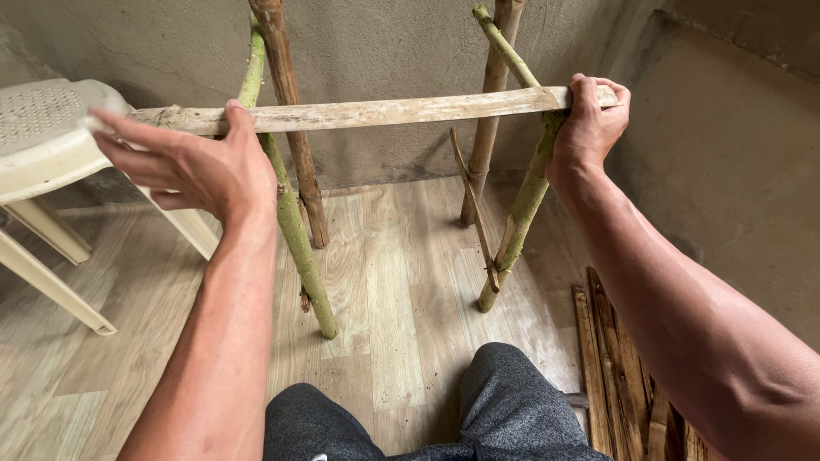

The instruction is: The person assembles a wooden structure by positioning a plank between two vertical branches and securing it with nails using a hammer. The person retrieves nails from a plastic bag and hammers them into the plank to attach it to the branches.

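Note:
A flat pale bamboo slat (384, 109) lies horizontally across two crossed stands made of green and brown poles. My right hand (591, 124) is closed around the slat's right end, where it rests on the right green pole (528, 192). My left hand (190, 162) is spread with fingers apart, its thumb touching the slat near the left end, beside the left green pole (295, 230). A brown pole (290, 111) crosses behind the left green one, and another brown pole (487, 145) stands behind the right one.
A cream plastic chair (43, 145) stands at the left, close to the slat's left end. Several split bamboo strips (619, 376) lie on the wood-pattern floor at the lower right. A concrete wall is behind the stands. My knees in grey trousers (504, 401) are below.

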